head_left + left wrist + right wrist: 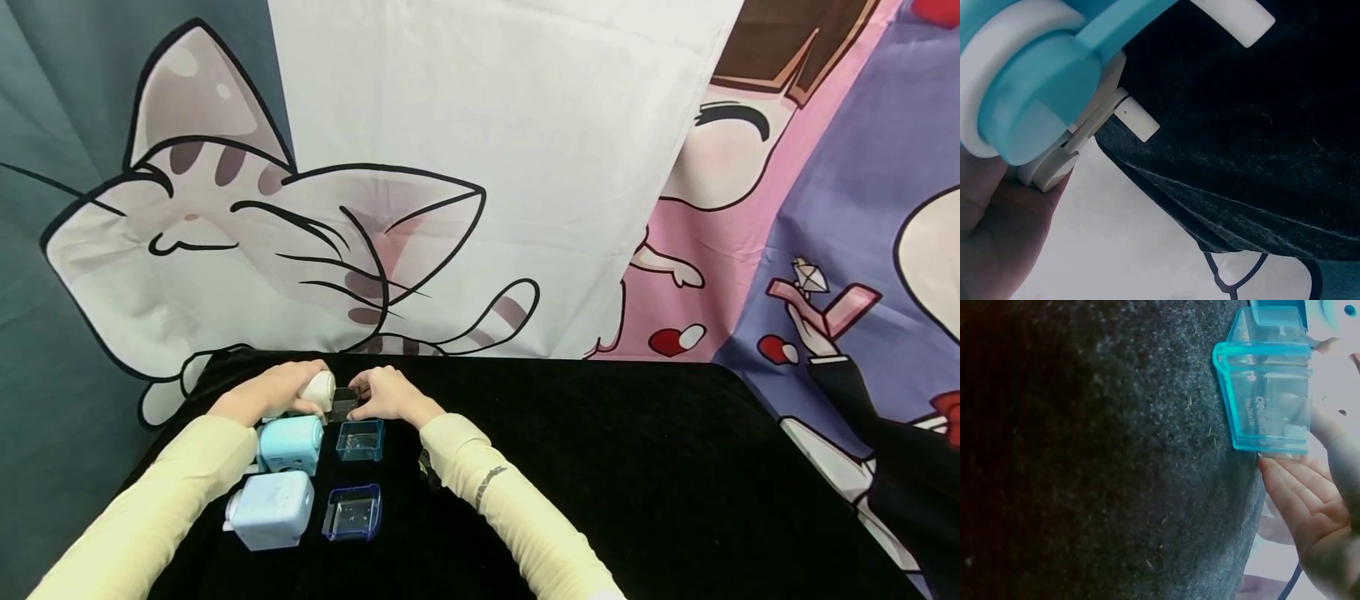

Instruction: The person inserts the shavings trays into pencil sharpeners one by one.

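Note:
At the table's far left, my left hand (273, 392) grips a cream-white crank pencil sharpener (318, 390). In the left wrist view its crank (1137, 119) shows beside the palm (1013, 231). My right hand (390, 393) holds a clear grey shavings drawer (342, 407) by its sides, just right of that sharpener. A turquoise sharpener (291, 443) stands nearer, with a clear teal-rimmed drawer (361, 457) to its right. That drawer (1272, 394) partly covers the right fingers (1291, 494) in the right wrist view.
Nearest me stands a pale blue sharpener (272, 508), a dark-blue-rimmed clear drawer (351, 536) beside it. Everything rests on a black cloth (637, 483). A curtain with a cartoon cat (300, 217) hangs behind the far edge.

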Action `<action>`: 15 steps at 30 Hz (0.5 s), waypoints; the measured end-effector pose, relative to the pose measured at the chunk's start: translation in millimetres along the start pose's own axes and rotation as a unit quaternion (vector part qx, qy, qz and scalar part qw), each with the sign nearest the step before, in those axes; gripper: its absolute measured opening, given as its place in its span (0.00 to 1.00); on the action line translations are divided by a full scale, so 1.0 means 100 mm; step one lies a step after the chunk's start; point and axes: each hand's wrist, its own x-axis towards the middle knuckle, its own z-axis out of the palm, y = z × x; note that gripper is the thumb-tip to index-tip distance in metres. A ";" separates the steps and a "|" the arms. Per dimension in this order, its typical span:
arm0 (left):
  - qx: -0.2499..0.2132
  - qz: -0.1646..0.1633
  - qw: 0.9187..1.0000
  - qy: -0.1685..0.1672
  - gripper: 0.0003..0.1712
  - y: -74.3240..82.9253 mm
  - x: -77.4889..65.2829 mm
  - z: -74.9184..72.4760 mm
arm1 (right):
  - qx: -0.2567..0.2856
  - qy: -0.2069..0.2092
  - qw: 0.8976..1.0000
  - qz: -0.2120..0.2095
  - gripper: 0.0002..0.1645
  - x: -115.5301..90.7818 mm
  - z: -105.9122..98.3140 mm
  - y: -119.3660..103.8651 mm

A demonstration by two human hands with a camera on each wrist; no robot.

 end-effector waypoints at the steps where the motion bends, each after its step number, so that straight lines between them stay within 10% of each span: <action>1: 0.001 -0.002 1.000 -0.001 0.31 0.00 0.00 0.00 | 0.000 -0.001 1.000 -0.001 0.27 0.00 0.00 -0.01; 15: -0.003 0.003 1.000 0.000 0.31 -0.03 0.01 0.01 | -0.026 -0.019 0.999 -0.002 0.29 0.03 -0.04 -0.11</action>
